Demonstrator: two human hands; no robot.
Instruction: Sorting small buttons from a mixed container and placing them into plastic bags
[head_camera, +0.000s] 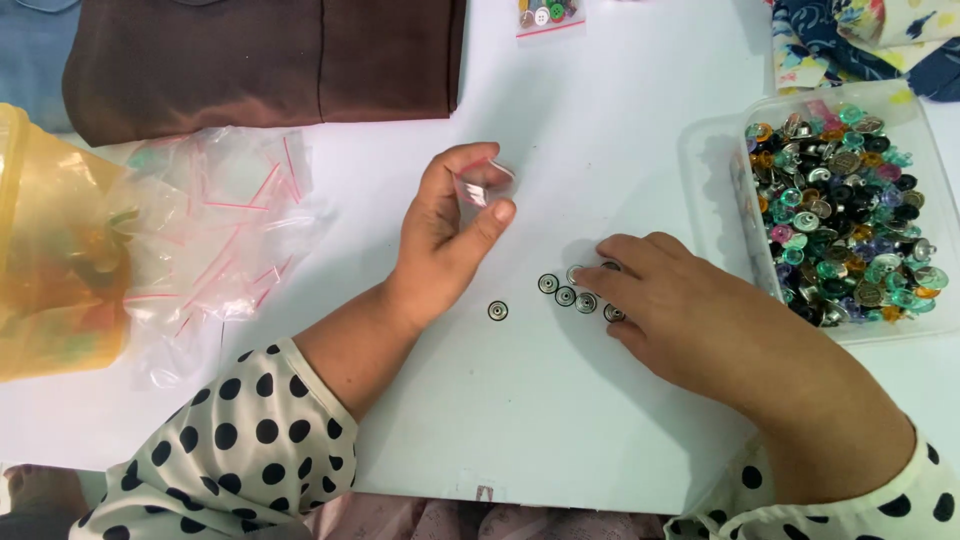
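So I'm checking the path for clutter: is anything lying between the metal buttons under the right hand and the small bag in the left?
Nothing visible: only bare white table separates the metal buttons under the right hand from the small bag in the left hand.

White bench (560, 420), crowded along its edges.

On it lie a brown folded cloth (260, 60), a heap of small zip bags (225, 235), a clear tray of mixed snap buttons (845, 215), loose metal snap buttons (560, 290) (one apart (498, 311)) and floral fabric (860, 40).
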